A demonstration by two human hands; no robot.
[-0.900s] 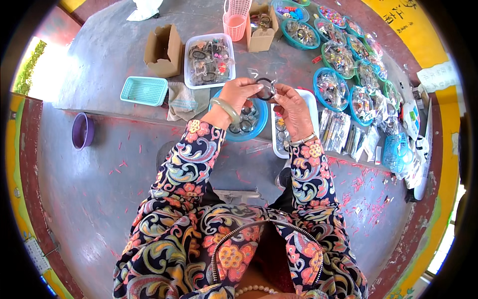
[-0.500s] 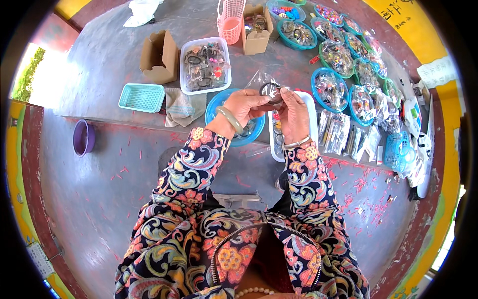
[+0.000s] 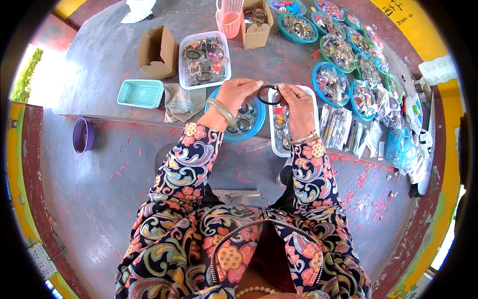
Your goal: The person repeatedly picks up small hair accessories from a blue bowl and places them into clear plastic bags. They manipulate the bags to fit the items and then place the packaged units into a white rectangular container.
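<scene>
A black hair tie [image 3: 269,103] is stretched into an open loop between my two hands. My left hand [image 3: 236,98] pinches its left edge between thumb and fingers. At the loop's right edge, my right hand [image 3: 299,110] has thumb and forefinger closed on it. Beneath my left hand is a blue basin [image 3: 260,121] with several dark rings in it, partly covered by that hand. A white tray [image 3: 316,124] holding small rings and coloured pieces lies under my right hand, which hides part of it.
Behind my hands stand a white bin [image 3: 184,84] of packed hair ties, cardboard boxes [image 3: 158,52] and a pink basket [image 3: 230,25]. A green basket [image 3: 141,94] and a cloth [image 3: 183,102] lie left. Filled basins [image 3: 330,84] and plastic packets [image 3: 338,130] crowd the right.
My hands have spread slightly apart, and the loop between them shows more fully. The clear plastic seen around it before no longer shows there.
</scene>
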